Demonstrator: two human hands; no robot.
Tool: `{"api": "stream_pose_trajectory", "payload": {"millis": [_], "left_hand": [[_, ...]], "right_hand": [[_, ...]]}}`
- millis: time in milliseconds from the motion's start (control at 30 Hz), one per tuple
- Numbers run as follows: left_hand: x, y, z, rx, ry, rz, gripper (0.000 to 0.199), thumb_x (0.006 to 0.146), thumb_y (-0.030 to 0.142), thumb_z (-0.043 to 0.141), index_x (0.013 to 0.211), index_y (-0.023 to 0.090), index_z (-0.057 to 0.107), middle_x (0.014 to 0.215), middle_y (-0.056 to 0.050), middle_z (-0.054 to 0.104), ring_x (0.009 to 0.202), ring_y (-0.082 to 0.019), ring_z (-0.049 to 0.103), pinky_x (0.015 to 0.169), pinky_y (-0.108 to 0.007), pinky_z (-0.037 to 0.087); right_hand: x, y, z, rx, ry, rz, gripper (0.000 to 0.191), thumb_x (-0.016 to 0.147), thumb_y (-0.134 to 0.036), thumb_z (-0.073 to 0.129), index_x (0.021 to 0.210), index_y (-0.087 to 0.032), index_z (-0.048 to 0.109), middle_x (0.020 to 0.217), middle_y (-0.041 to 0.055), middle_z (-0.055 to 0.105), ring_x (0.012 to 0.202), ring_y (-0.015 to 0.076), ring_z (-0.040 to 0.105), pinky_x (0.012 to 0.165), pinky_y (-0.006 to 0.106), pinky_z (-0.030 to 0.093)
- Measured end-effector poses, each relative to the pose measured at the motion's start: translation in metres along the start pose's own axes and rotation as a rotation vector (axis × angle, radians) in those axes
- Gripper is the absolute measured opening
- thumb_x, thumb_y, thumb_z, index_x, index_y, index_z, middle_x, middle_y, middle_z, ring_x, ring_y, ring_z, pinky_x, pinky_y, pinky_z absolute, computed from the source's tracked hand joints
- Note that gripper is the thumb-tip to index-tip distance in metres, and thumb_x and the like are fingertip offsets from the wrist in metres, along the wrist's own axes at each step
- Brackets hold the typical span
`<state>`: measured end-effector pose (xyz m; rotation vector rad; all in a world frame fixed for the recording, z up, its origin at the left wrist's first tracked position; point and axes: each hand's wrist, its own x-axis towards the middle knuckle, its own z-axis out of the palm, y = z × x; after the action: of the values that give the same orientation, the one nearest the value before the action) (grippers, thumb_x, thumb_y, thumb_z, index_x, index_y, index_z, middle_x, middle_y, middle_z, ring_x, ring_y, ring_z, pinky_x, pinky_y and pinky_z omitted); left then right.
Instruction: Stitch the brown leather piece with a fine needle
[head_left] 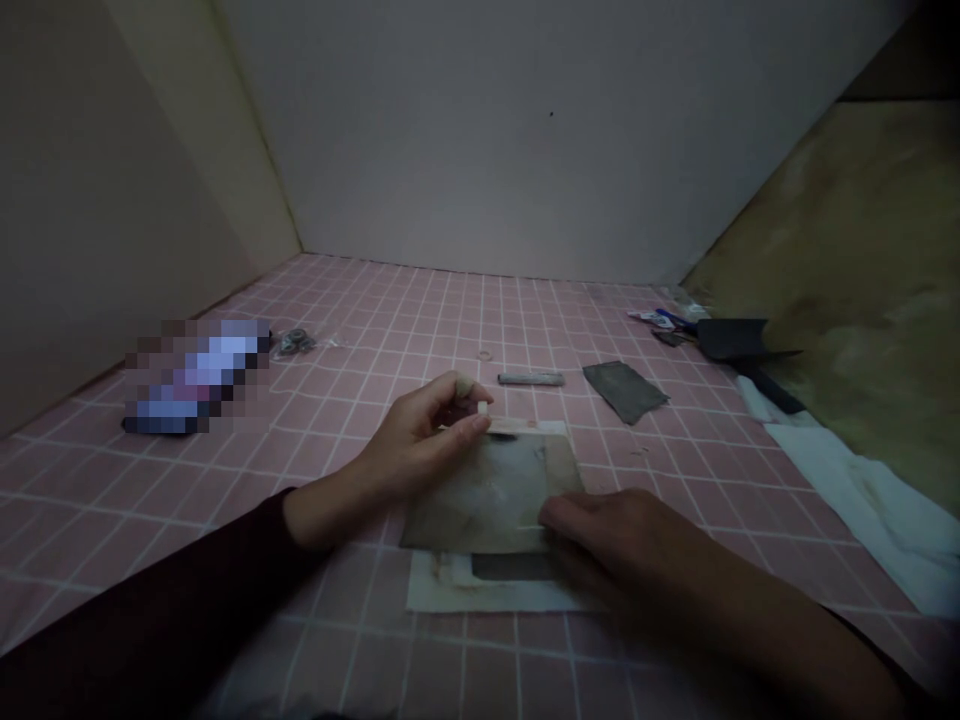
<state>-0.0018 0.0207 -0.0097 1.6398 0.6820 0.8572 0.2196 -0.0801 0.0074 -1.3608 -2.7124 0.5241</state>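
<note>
My left hand (442, 425) is closed in a pinch at the far edge of a worn grey sheet (487, 490) that looks like sandpaper. Between its thumb and forefinger shows a small pale piece (483, 408), too small to name. A pale wrap circles one finger of that hand. My right hand (615, 530) grips the sheet's right edge, thumb on top; its lower fingers are dark and blurred. Beneath the sheet lies white paper (442, 597) with a dark patch (510, 567) showing at the near side.
Past my hands lie a thin pale ring (485, 355), a grey roll (530, 379) and another grey sheet (626, 390). A blurred-out phone (202, 375) and a small plastic bag (296, 343) are left. Black tools (735, 340) and white paper (847, 480) line the right wall.
</note>
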Motion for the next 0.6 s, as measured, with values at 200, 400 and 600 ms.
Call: {"api": "stream_pose_trajectory", "payload": {"millis": [200, 400, 600], "left_hand": [[0.002, -0.004, -0.004, 0.009, 0.004, -0.037, 0.021, 0.089, 0.034, 0.057, 0.104, 0.019, 0.055, 0.093, -0.003, 0.055, 0.084, -0.013, 0.052, 0.07, -0.024, 0.043], [0.003, -0.005, -0.004, -0.031, -0.012, -0.053, 0.023, 0.088, 0.033, 0.058, 0.106, 0.019, 0.055, 0.092, -0.004, 0.054, 0.082, -0.013, 0.052, 0.068, -0.023, 0.044], [0.0, -0.001, 0.002, -0.138, -0.097, -0.076, 0.021, 0.086, 0.029, 0.061, 0.102, 0.017, 0.057, 0.093, -0.004, 0.056, 0.082, -0.014, 0.054, 0.068, -0.024, 0.045]], "right_hand": [[-0.006, 0.0, -0.001, -0.016, -0.056, 0.057, 0.014, 0.088, -0.011, 0.042, 0.078, -0.021, 0.039, 0.069, -0.0042, 0.054, 0.055, 0.0103, 0.043, 0.052, 0.026, 0.024], [-0.011, -0.006, -0.02, 0.161, -0.08, 0.096, 0.017, 0.085, -0.03, 0.061, 0.083, -0.022, 0.046, 0.076, -0.0045, 0.059, 0.063, 0.0115, 0.052, 0.054, 0.024, 0.03], [-0.01, -0.003, -0.031, 0.26, 0.053, 0.154, 0.02, 0.099, -0.025, 0.034, 0.088, -0.021, 0.049, 0.077, -0.0012, 0.057, 0.066, 0.0119, 0.053, 0.061, 0.026, 0.036]]}}
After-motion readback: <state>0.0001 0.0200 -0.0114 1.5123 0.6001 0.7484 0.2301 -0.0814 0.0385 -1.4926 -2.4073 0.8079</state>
